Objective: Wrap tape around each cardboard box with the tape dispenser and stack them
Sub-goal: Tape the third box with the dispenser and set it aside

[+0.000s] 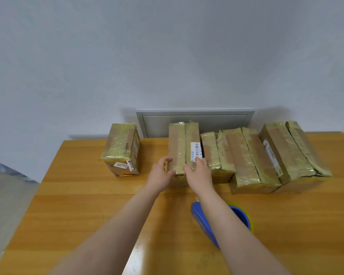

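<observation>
Cardboard box (184, 147): already taped, at the left end of a row of four at the back of the counter (87, 195), touching its neighbour (209, 151).
Left hand (160, 175): grips the box's left side.
Right hand (198, 172): lies on top, fingers fairly straight.
Dispenser (202, 221): blue, on the counter under the right forearm, untouched.
Risk: lifting may drag the neighbour along; glossy tape may slip in the grip; a drawn-back forearm may knock the dispenser.
</observation>
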